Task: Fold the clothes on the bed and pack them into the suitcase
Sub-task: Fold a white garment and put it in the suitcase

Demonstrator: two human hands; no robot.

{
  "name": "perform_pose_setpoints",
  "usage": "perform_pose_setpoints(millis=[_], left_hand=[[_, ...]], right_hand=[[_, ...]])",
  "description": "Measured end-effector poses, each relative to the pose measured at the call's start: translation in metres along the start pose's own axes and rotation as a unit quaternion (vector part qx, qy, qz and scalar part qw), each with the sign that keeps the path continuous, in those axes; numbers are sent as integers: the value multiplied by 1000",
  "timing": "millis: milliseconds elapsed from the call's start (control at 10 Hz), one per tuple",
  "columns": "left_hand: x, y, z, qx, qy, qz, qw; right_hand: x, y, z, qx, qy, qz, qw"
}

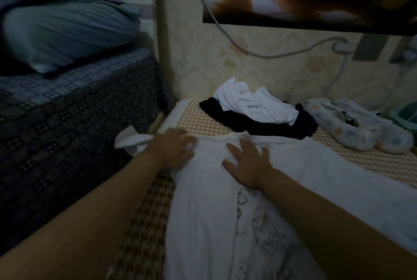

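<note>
A white T-shirt (214, 207) with a faint grey print lies spread flat along the patterned bed (196, 119). My left hand (173, 146) presses flat on its left shoulder, beside a bunched sleeve (130, 139). My right hand (250, 164) lies flat on the chest just below the collar, fingers spread. Beyond the shirt sits a dark garment (259, 121) with a crumpled white garment (250, 101) on top. No suitcase is in view.
A spotted pale cloth bundle (356, 126) lies at the right by the wall. On the left stands a raised block under a dark patterned cover (67, 121), with a blue-grey pillow (67, 31) on it. A cable (270, 56) hangs along the wall.
</note>
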State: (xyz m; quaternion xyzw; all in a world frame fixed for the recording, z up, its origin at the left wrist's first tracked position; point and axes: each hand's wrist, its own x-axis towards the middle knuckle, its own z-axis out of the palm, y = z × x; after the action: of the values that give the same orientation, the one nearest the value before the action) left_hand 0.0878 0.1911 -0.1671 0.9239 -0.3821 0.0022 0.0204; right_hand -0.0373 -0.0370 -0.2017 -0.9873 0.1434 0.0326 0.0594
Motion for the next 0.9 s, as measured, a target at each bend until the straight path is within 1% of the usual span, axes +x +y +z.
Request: perform_pose_setpoints(millis=[100, 200, 300, 400, 500, 600, 700, 800, 900], left_hand=[[-7, -9, 18, -60, -159, -129, 977], [-4, -6, 16, -51, -169, -190, 966], [-2, 12, 8, -16, -134, -186, 973], [-14, 39, -4, 51, -34, -94, 994], [-35, 57, -13, 21, 3, -41, 999], [-67, 76, -19, -14, -41, -69, 997], [-112, 97, -21, -27, -122, -116, 985], [-148, 111, -12, -62, -135, -163, 975], [-170, 118, -5, -58, -21, -173, 983]], right_hand=[[5, 7, -2, -16, 7, 0, 1000], [13, 16, -6, -48, 10, -6, 999], [15, 15, -8, -67, -5, -8, 998], [-1, 6, -13, -62, -16, -13, 998], [-34, -2, -22, -31, -5, -34, 999], [-81, -6, -25, 3, 11, -69, 998], [-130, -6, -25, 55, -8, -76, 996], [-171, -5, -19, 88, -31, -63, 994], [-208, -7, -12, 55, -64, -73, 994]])
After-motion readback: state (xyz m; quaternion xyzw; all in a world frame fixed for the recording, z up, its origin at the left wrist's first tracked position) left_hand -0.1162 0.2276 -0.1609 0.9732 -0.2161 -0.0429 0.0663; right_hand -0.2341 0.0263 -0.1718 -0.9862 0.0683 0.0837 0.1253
